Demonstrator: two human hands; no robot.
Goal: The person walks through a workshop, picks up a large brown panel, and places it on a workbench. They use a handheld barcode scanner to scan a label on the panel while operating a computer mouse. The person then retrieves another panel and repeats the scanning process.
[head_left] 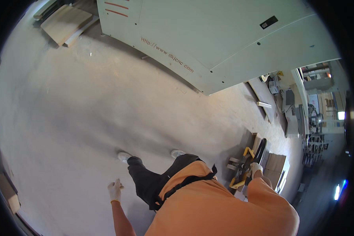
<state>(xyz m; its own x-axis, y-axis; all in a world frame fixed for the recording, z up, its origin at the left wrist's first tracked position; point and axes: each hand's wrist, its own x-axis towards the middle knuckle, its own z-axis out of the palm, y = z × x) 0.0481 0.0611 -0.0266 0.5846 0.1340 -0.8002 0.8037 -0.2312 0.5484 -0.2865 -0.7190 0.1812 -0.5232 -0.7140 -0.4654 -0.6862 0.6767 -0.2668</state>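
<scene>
My left hand point(115, 190), in a pale work glove with a yellow cuff edge, hangs low beside my left leg. Its fingers are loosely bent and apart, and nothing shows in them. Out to my right, my gloved right hand point(257, 169) is closed at the black bar of a yellow and black handle point(248, 152), which looks like that of a pallet jack. The fingertips are partly hidden on the far side. Boards point(274, 162) lie beside this handle, right of my hand.
A large pale green machine cabinet point(177, 39) stands ahead, its lower edge above the dusty floor point(106, 106). Wooden panels point(65, 24) lie at the far left. More boards point(8, 192) sit at the lower left edge. Past the cabinet's right corner lies a flat panel point(263, 96).
</scene>
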